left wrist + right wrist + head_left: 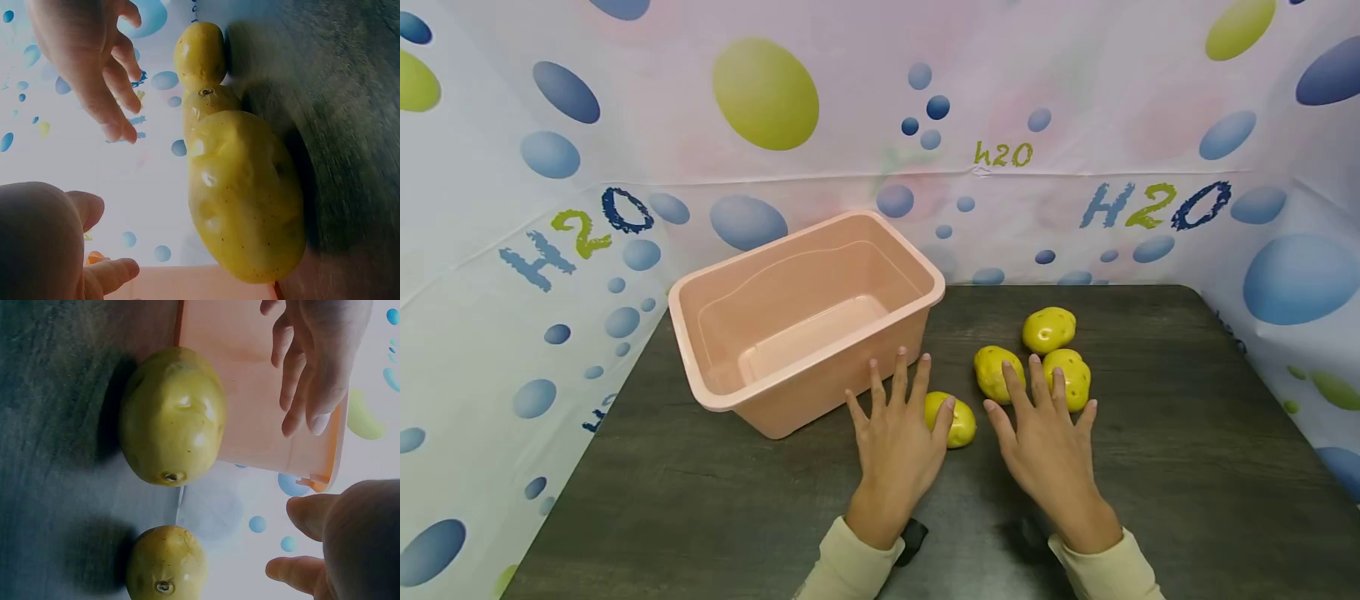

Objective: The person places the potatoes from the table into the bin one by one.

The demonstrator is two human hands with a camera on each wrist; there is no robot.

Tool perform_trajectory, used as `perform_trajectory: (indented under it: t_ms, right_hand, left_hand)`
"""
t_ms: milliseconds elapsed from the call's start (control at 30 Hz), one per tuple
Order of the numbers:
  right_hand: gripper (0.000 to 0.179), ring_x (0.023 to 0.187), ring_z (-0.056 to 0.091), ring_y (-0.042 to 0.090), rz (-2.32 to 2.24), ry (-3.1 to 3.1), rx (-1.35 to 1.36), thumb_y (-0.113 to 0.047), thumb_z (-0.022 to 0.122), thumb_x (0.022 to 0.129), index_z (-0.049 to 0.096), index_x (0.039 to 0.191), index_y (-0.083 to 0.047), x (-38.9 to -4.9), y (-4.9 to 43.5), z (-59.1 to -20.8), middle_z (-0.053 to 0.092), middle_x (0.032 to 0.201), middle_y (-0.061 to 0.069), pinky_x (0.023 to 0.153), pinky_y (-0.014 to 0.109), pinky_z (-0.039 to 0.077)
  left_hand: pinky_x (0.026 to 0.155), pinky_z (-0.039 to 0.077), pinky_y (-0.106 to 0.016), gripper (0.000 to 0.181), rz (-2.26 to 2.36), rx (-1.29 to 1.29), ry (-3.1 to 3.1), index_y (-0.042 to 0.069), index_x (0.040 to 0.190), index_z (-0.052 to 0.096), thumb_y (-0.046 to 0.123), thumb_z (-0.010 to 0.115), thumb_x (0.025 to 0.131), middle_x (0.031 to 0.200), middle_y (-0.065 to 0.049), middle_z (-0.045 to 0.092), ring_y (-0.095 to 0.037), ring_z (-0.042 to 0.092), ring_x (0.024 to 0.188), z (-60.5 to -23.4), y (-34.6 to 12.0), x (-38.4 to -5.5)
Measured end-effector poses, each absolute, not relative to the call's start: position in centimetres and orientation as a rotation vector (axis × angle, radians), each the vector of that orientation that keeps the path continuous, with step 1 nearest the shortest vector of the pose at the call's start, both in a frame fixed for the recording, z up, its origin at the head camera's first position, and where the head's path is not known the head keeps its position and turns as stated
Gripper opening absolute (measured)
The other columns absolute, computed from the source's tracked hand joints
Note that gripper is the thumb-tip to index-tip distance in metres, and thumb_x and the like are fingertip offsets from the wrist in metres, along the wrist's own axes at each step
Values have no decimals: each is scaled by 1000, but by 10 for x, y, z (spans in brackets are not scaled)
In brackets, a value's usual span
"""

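I see L hand [897, 450] w/ fingers spread, nr 1 potato [962, 427] beside the tub [820, 387]; R hand [1048, 457] spread too, nr 3 more potatoes [1049, 330], all 4 on dark tbl [700, 517].

There are four potatoes [1048, 331] and one tub [818, 388].

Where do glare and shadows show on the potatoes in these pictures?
Head view: a white glint on the farthest yellow potato. Left wrist view: glints on the nearest potato, a dark shadow beside it on the tabletop. Right wrist view: glints on the upper potato, shadows left of it and the lower potato.
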State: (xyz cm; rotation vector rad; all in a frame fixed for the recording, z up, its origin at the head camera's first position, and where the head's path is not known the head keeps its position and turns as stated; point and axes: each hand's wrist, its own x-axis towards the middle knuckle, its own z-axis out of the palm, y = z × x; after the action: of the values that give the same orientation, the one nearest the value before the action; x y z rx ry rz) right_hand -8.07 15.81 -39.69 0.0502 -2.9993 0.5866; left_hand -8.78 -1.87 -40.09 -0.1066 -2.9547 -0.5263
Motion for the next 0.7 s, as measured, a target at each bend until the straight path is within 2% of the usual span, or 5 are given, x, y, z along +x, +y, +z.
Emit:
perform_trajectory:
  t_ms: [200,400,533,700]
  right_hand:
    - [66,154,15,60,583,-2991,54,-44,53,109,35,164,-14,-82,160,-398,20,171,28,109,92,7]
    - [66,154,16,60,569,-2985,57,-45,52,109,35,165,-14,-82,163,-398,21,171,28,108,92,7]
    - [66,154,16,59,562,-2994,52,-45,51,109,34,165,-14,-82,167,-399,22,171,28,108,92,8]
    - [66,154,17,58,559,-3000,43,-46,50,110,35,164,-12,-80,175,-400,24,170,29,108,92,9]
  left_hand:
    - [121,16,-79,67,-520,-116,-2949,31,166,31,60,43,107,175,-2,19,-41,14,161,-396,-24,-83]
    - [121,22,-76,65,-536,-141,-2934,35,166,30,60,43,107,174,-1,25,-41,22,159,-386,-34,-74]
    - [120,31,-72,66,-518,-163,-2947,34,166,31,61,42,107,174,0,27,-40,31,157,-380,-44,-65]
    - [111,47,-63,67,-482,-199,-2941,31,165,34,62,44,106,172,-3,32,-39,50,146,-373,-60,-51]
